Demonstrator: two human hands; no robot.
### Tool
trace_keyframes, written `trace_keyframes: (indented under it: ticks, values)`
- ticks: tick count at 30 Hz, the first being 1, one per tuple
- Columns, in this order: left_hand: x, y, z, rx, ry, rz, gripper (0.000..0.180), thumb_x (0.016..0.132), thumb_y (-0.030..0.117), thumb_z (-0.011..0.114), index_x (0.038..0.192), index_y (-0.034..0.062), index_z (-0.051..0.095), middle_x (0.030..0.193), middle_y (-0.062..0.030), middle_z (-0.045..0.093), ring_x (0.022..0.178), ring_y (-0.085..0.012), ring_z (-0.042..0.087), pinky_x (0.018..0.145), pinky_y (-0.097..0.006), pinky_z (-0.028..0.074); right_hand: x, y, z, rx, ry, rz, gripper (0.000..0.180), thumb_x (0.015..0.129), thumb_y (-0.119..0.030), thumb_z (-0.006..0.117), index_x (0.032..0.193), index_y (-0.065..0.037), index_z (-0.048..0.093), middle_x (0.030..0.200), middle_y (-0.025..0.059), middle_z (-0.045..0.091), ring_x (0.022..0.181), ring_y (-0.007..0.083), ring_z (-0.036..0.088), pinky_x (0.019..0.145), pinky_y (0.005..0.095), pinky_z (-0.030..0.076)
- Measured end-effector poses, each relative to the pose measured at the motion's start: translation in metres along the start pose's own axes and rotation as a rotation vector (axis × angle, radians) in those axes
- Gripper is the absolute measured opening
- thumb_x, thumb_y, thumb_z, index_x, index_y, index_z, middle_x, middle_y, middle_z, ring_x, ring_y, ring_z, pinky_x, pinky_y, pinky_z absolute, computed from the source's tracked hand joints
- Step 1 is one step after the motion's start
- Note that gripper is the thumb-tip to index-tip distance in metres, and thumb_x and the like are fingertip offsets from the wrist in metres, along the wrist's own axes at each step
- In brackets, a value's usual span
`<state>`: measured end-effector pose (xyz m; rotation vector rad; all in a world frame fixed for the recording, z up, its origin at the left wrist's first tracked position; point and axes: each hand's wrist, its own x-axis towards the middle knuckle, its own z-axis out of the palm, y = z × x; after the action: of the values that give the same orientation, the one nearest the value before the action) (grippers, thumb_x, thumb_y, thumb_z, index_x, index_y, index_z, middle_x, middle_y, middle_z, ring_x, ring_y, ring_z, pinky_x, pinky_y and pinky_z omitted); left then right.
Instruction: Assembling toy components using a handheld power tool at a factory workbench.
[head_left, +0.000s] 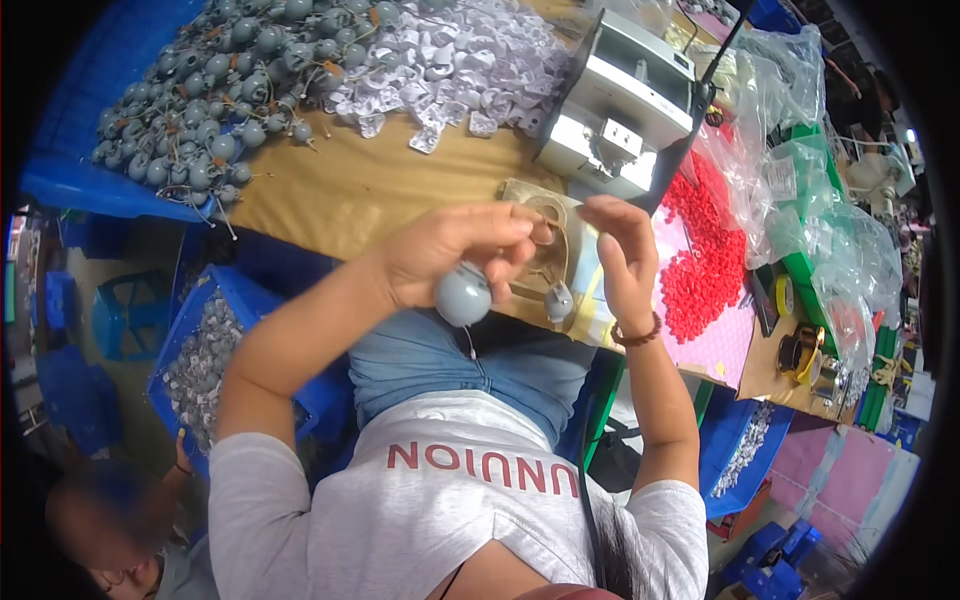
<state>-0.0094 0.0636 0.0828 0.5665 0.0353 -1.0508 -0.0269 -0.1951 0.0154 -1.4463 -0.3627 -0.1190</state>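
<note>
The left grip (452, 238) curls around a gray ball (463, 295) at mid-frame; the right grip (628, 265), right of center, is spread apart. More balls (218, 68) lie heaped at upper left.

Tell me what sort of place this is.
Probably a workshop or factory where small parts are put together by hand, judging by the heap of grey balls with wires, the pile of white plastic pieces and the red parts.
</note>
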Motion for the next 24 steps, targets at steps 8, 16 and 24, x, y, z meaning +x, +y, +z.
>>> trace_keyframes:
  ticks: [8, 16, 24]
  values:
    - [0.023, -0.064, -0.033, -0.200, 0.087, -0.004, 0.034, 0.099, 0.020, 0.056, 0.128, 0.0025, 0.053, 0.108, -0.0047, 0.060, 0.089, -0.0114, 0.059, 0.071, -0.026, 0.052, -0.007, -0.038, 0.000, -0.280, -0.203, 0.533, 0.019, 0.093, -0.002, 0.065, 0.111, -0.001, 0.068, 0.085, 0.0030, 0.068, 0.079, 0.0137, 0.067, 0.066, 0.0284, 0.053]
    - [0.009, -0.079, -0.034, 1.595, 0.464, 0.760, 0.030, 0.081, 0.007, 0.071, 0.110, 0.0038, 0.063, 0.115, -0.0135, 0.061, 0.107, -0.0320, 0.057, 0.093, -0.040, 0.046, 0.007, -0.002, 0.016, -1.008, -0.269, -0.223, 0.021, 0.077, -0.003, 0.070, 0.098, -0.007, 0.071, 0.087, 0.0088, 0.065, 0.076, 0.0255, 0.065, 0.065, 0.0356, 0.054]
    - [0.018, -0.084, -0.040, 1.687, 0.411, 0.723, 0.027, 0.081, 0.009, 0.071, 0.107, 0.0053, 0.064, 0.111, -0.0122, 0.058, 0.106, -0.0323, 0.055, 0.092, -0.041, 0.047, 0.015, -0.005, 0.019, -1.263, -0.502, -0.318, 0.036, 0.071, -0.011, 0.067, 0.106, -0.004, 0.067, 0.097, 0.0054, 0.061, 0.089, 0.0232, 0.060, 0.071, 0.0345, 0.054]
